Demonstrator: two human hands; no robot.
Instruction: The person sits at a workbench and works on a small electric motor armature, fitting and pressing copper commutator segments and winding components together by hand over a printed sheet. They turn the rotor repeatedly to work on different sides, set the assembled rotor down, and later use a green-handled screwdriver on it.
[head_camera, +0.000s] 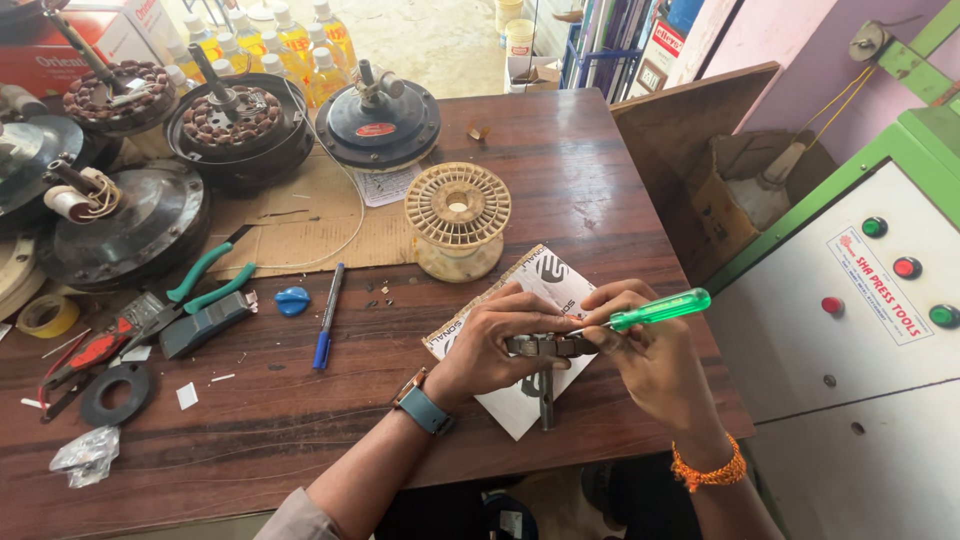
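**Mid-job at the repair bench**

Head view: a wooden table (600, 180) crowded with fan motors (238, 125), an empty spool (457, 207) and pliers (205, 280). The left hand (490, 345) is closed around a small metal part (545, 347) over a white booklet (555, 280). The right hand (650, 350) pinches a green screwdriver (655, 309), tip at the part. Looks like it's underway, not finished.

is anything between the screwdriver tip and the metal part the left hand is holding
Nothing visible. The left hand grips the small metal part, and the green-handled screwdriver in the right hand reaches straight to it over the white booklet.
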